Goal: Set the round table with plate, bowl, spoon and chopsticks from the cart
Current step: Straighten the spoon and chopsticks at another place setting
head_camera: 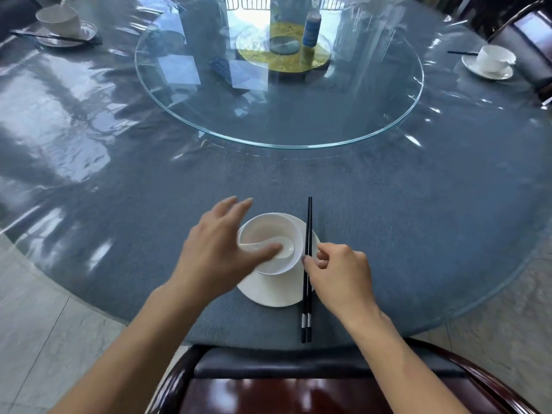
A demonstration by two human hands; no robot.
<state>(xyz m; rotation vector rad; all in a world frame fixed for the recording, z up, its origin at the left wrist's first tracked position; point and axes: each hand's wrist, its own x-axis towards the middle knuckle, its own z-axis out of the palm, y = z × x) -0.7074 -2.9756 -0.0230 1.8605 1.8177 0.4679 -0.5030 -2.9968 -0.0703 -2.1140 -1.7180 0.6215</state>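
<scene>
Head cam | left hand (pixel 218 252) spread, thumb over bowl (pixel 268 228) | right hand (pixel 340 276) pinches chopsticks (pixel 308 222) mid-length | light, stiff, roll easily; porcelain slick, fragile: hold by rim

L hand (pixel 218 252), R hand (pixel 339 274): bare, apparently.

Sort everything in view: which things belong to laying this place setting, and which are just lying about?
Job in hand: plate, bowl, spoon, chopsticks, left hand, right hand.
Lying about: blue bottle, glass turntable, chair.
</scene>
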